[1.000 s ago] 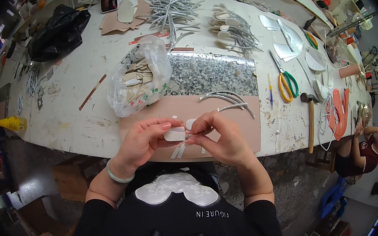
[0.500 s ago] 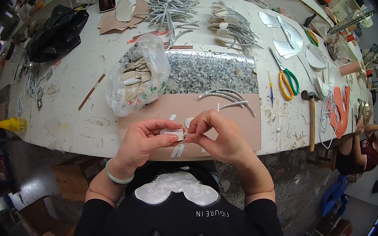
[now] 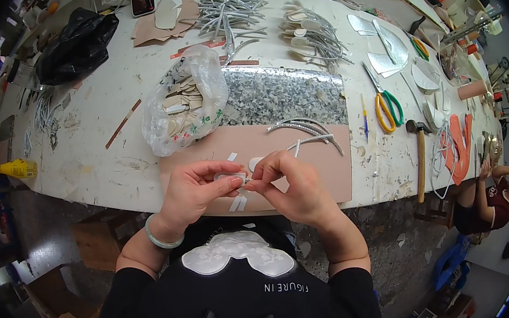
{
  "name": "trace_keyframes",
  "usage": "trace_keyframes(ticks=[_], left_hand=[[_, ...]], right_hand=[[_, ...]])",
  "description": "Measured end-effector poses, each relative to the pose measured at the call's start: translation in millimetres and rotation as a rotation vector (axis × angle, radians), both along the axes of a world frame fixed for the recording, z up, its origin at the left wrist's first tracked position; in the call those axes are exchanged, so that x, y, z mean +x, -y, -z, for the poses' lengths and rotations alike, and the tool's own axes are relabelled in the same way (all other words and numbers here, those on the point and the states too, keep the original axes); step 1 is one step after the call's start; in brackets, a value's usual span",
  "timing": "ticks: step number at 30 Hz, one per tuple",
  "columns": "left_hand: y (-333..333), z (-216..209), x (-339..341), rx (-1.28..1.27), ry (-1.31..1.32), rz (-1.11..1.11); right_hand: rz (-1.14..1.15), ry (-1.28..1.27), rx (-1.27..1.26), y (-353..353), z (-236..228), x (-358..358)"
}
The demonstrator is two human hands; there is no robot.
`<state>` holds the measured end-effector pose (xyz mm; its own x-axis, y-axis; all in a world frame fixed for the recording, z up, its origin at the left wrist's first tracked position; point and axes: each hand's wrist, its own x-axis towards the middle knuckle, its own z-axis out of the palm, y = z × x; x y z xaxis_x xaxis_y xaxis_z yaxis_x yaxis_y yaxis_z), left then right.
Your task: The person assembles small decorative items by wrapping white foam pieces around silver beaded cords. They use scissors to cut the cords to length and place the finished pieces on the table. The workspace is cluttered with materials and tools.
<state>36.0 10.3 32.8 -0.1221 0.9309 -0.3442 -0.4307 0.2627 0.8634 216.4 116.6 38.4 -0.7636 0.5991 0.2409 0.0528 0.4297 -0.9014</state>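
White piece: the small white piece (image 3: 225, 175) sits in the left hand's fingertips, over the near part of the pinkish board (image 3: 332, 166); its outline is partly hidden by the fingers.
Left hand: the left hand (image 3: 193, 187) is clamped on the piece, thumb on the near side, fingers on the far; a light, steady pinch, well back from the right end, seems best, since a hard squeeze could crease it.
Right hand: the right hand (image 3: 294, 188) has thumb and fingers drawn in at the piece's right end; whether they close on its edge or on something finer, I cannot tell; short, small finger moves should suit this better than a pull from the wrist.
Hands: almost meeting at the fingertips; level wrists would help stop the piece twisting.
White strips: two strips (image 3: 242, 203) lie on the board, near side of the hands; trailing fingers could nudge them.
Silver cords: the loose bundle (image 3: 312, 129) lies on the board's far right, clear of the knuckles.
Plastic bag: the clear bag (image 3: 204, 71) of cream pieces (image 3: 180, 103) stands far left on the bench (image 3: 97, 171), beyond the left hand; elbows held low should avoid it.
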Motion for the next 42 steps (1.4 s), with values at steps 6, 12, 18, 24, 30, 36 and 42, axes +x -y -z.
trace_keyframes(ticks=[6, 12, 18, 24, 30, 36, 42], left_hand=[[-0.5, 1.1, -1.6, 0.030, -0.072, 0.019], [-10.4, -16.4, -8.9, -0.079, 0.084, 0.073], [-12.4, -3.4, -10.8, 0.001, -0.074, 0.126], [-18.7, -8.8, -4.1, 0.039, -0.102, 0.080], [-35.8, 2.4, -3.9, 0.177, -0.367, 0.081], [-37.6, 2.9, 4.5, 0.209, -0.931, 0.224], [-39.9, 18.7, 12.8, 0.367, -1.135, 0.287]], right_hand=[[0.009, 0.086, 0.008, -1.1, -6.2, 3.5], [-0.031, 0.105, 0.131, -10.3, -7.9, 10.4], [-0.034, 0.113, 0.163, -13.0, -11.4, 13.2], [-0.092, 0.108, 0.315, -36.4, -13.6, 17.8], [0.220, 0.183, 0.647, -171.9, 2.4, 10.3], [0.447, 0.059, 0.691, -261.5, 24.0, 2.7], [0.223, -0.016, 0.060, -184.0, -1.1, 45.3]])
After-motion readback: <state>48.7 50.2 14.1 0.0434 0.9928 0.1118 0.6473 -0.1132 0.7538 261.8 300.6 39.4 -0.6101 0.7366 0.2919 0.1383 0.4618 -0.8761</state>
